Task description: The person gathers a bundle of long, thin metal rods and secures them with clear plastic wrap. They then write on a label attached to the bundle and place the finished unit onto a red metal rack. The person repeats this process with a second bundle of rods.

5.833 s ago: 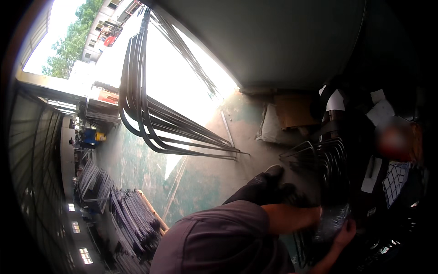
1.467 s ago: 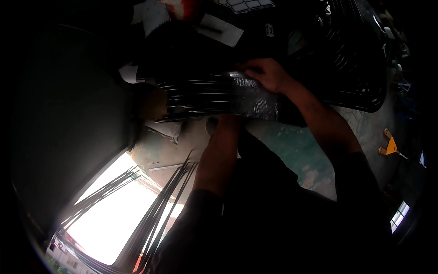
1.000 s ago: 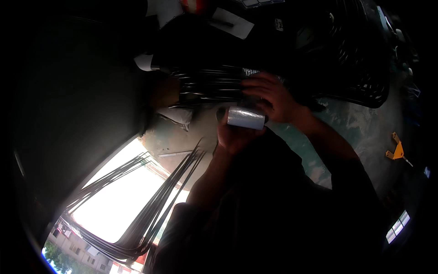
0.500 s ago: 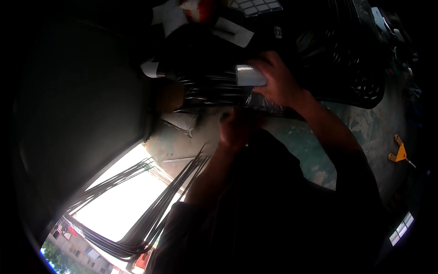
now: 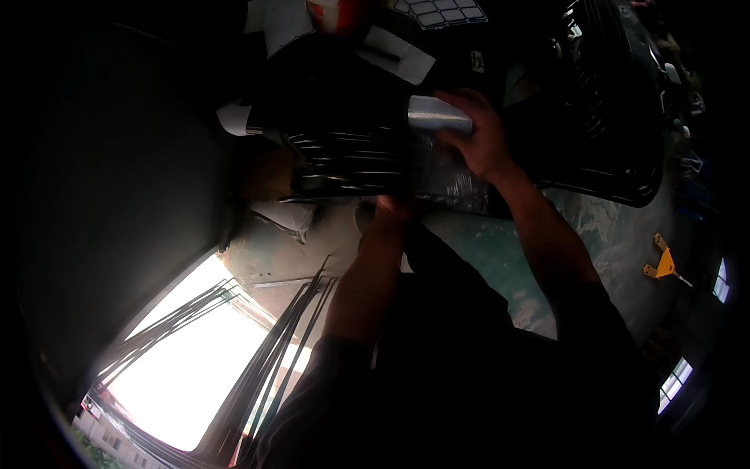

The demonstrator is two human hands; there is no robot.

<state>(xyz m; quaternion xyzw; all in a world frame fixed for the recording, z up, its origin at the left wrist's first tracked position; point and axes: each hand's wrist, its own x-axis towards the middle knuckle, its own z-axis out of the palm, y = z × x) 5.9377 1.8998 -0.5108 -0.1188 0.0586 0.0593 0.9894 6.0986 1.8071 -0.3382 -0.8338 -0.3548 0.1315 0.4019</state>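
Observation:
My right hand (image 5: 488,141) is closed round a silvery-clear roll of plastic stretch film (image 5: 439,115), thumb below and fingers along its far side. Beneath it, clear film (image 5: 461,178) lies wrinkled over the right part of a bundle of shiny black bars (image 5: 348,162). The bars lie side by side, running left to right. My left hand (image 5: 398,205) reaches under the near edge of the bundle; only the wrist and back of the hand show, and its fingers are hidden in the dark.
A brown cardboard piece (image 5: 268,176) is by the bundle's left end, with a pale bag (image 5: 285,215) below. More black bent tubes (image 5: 625,184) lie at right. Long bent rods (image 5: 258,367) stand before a bright opening. A yellow pallet-jack-like thing (image 5: 664,266) is on the floor.
My right hand and the film roll have shifted slightly right, and more of the roll shows. My left hand has slid further under the bundle. The whole view has turned a little.

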